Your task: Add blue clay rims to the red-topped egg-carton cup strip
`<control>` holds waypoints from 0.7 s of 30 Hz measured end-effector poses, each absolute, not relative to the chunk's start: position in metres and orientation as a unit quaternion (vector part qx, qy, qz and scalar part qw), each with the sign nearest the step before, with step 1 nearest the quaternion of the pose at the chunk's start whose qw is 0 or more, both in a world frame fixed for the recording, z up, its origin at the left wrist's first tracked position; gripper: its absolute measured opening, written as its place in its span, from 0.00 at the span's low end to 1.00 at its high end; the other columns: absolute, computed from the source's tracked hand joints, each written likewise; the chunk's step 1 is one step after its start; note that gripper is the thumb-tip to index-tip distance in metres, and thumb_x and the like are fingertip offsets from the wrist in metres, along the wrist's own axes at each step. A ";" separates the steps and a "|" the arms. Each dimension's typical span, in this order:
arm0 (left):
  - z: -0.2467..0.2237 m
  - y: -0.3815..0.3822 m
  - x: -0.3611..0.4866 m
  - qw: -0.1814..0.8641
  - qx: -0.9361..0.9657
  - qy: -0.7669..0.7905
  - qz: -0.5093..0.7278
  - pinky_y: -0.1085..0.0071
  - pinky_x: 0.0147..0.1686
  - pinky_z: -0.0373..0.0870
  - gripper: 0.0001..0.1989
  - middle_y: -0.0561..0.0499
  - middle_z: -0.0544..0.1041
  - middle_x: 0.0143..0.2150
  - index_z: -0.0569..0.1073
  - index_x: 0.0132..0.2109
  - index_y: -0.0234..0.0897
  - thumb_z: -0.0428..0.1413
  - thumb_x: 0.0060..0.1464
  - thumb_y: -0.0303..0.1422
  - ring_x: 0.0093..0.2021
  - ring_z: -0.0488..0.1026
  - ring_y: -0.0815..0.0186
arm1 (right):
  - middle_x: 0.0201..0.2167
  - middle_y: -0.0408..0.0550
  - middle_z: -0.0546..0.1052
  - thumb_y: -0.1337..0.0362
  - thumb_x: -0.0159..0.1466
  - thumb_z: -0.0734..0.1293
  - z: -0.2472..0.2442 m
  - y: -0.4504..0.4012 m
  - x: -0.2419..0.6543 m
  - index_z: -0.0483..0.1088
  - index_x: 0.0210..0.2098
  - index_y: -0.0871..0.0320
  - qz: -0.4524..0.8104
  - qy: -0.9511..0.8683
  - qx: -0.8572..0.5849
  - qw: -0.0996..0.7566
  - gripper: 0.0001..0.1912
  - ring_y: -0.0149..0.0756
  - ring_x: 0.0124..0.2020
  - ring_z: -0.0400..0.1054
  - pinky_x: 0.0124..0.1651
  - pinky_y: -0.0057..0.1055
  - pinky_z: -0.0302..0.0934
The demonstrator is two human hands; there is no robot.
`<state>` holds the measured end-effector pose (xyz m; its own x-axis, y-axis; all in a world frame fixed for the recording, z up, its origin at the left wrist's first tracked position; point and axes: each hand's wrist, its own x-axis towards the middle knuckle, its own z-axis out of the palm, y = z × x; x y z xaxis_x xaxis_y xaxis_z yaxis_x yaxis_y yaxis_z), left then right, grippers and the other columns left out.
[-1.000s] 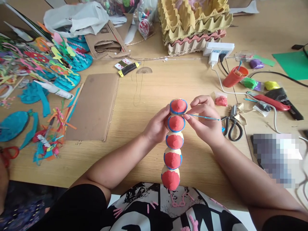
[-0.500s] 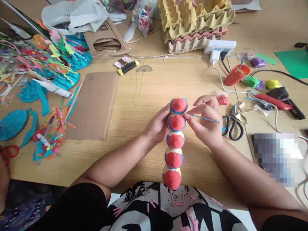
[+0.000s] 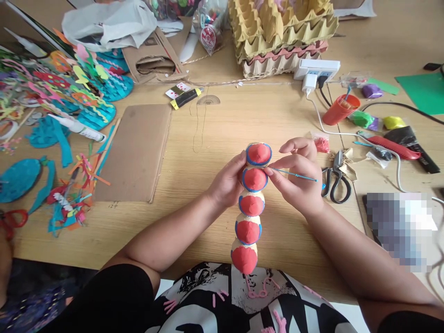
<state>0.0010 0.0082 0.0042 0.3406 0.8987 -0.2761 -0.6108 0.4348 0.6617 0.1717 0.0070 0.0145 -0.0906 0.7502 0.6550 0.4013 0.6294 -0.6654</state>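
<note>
Some scissors near right hand

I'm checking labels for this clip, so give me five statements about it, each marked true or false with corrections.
1. The left hand holds the row of red-topped bumps. True.
2. The row has only three red tops. False: five show.
3. The black-handled scissors lie right of the right hand. True.
4. The right hand holds a glue bottle. False: it pinches a thin blue rod.
5. The stacked egg trays stand left of the white power strip. True.
</note>
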 end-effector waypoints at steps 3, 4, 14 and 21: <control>0.005 0.007 0.001 0.787 0.228 0.316 0.479 0.60 0.49 0.77 0.15 0.47 0.85 0.44 0.83 0.43 0.44 0.65 0.57 0.48 0.51 0.80 0.51 | 0.43 0.47 0.68 0.59 0.62 0.76 0.016 0.006 0.171 0.75 0.33 0.48 0.159 -0.717 -0.406 0.544 0.06 0.44 0.48 0.67 0.54 0.50 0.66; 0.006 0.006 0.001 0.787 0.226 0.318 0.478 0.60 0.48 0.77 0.14 0.47 0.85 0.43 0.83 0.43 0.44 0.66 0.56 0.47 0.51 0.80 0.51 | 0.42 0.47 0.68 0.60 0.62 0.76 0.016 0.006 0.171 0.75 0.33 0.48 0.156 -0.715 -0.408 0.545 0.06 0.44 0.48 0.67 0.54 0.50 0.66; 0.007 0.008 0.001 0.813 0.220 0.304 0.445 0.52 0.51 0.77 0.17 0.45 0.85 0.42 0.82 0.42 0.45 0.66 0.53 0.51 0.53 0.80 0.45 | 0.44 0.47 0.69 0.60 0.62 0.76 0.017 0.006 0.172 0.75 0.33 0.48 0.178 -0.707 -0.392 0.562 0.06 0.44 0.49 0.67 0.58 0.53 0.64; 0.007 0.008 -0.004 0.842 0.169 0.336 0.387 0.49 0.42 0.77 0.23 0.45 0.79 0.27 0.82 0.44 0.47 0.63 0.51 0.58 0.41 0.82 0.41 | 0.44 0.46 0.71 0.56 0.64 0.76 0.003 0.010 0.170 0.74 0.34 0.49 0.343 -0.628 -0.367 0.595 0.08 0.41 0.50 0.69 0.57 0.48 0.66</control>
